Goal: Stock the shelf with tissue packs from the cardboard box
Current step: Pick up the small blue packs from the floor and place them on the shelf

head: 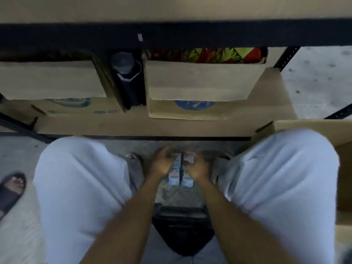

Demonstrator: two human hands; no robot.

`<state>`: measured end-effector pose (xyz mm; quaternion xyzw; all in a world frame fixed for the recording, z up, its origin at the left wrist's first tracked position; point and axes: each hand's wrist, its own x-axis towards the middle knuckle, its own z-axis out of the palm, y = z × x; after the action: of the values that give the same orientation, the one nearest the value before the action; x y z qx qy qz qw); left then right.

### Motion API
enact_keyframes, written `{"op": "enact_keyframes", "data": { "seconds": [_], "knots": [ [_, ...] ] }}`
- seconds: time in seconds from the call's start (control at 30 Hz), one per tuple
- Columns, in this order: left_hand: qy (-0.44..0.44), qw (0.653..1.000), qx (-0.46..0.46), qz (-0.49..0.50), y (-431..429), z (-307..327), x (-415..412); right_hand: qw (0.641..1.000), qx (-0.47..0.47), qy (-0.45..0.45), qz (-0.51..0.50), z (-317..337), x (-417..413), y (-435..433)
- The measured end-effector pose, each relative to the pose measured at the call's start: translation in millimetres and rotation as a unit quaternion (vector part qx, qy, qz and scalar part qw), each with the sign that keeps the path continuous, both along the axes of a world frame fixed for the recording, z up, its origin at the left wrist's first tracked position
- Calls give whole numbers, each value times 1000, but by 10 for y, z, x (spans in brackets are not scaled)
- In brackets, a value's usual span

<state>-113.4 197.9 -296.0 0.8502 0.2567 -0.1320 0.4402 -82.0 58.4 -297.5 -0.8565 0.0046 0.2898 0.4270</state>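
Several small blue-and-white tissue packs sit in two rows low down between my knees, over the grey floor. My left hand presses against their left side and my right hand against their right side, fingers curled around the stack. Whether the packs rest on the floor or are lifted I cannot tell; the frame is blurred. A cardboard box stands at my right, partly behind my right knee. The low shelf board runs straight ahead, just past my knees.
Two open cardboard cartons stand on the shelf with a dark bottle between them. A black shelf beam crosses above. Another person's sandalled foot is at far left. A black pouch hangs below my arms.
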Motion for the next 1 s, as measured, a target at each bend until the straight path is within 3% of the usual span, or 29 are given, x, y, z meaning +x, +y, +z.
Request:
{"op": "enact_keyframes", "data": {
  "seconds": [0.2,0.43,0.67,0.8,1.0],
  "knots": [
    [65,994,-70,51,-73,-862,-202,998,-34,50,-33,-605,-242,-87],
    [41,995,-85,35,-201,-1038,-395,995,-74,57,-44,-1495,-381,-31],
    [28,998,-49,28,-259,-1299,-445,995,-47,64,-66,-1540,-436,-55],
    [20,999,-29,42,-248,-1445,-427,992,-65,102,-23,-1509,-361,-91],
    [33,999,-13,32,-194,-1660,-455,995,-64,69,-19,-1621,-356,-80]
  ]
}}
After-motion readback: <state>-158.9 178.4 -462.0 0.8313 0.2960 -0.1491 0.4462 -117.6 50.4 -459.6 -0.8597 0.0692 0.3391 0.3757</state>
